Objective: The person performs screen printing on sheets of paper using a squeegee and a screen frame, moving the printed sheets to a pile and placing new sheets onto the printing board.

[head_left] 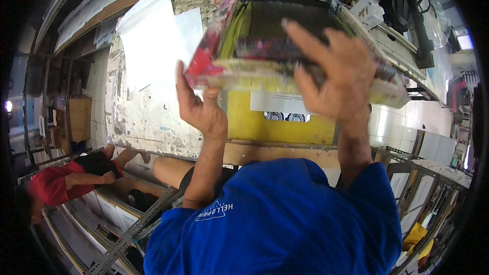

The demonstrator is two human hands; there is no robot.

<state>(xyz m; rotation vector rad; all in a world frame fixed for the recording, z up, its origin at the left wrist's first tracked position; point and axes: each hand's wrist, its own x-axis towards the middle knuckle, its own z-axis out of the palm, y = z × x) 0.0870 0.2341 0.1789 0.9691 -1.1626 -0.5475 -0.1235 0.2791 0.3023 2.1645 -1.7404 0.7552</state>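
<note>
A paint-stained screen-printing frame (244, 70) with dark mesh is tilted up in front of me, its near edge raised off the table. My left hand (204, 114) grips its near left corner, thumb below and a finger along the side. Over the mesh, my right hand (338, 71) is blurred with its fingers spread, and no held object shows in it. A dark reddish bar (270, 48) lies across the screen, too smeared to name. Beneath the frame, a white sheet (262, 103) with round black prints rests on a yellow board (244, 125).
White paper sheets (153, 40) lie on the paint-spattered table (163, 132) to the left. A person in a red shirt (51, 183) is at the lower left, beside metal shelving (122, 249). A white container (367, 10) stands at the far right.
</note>
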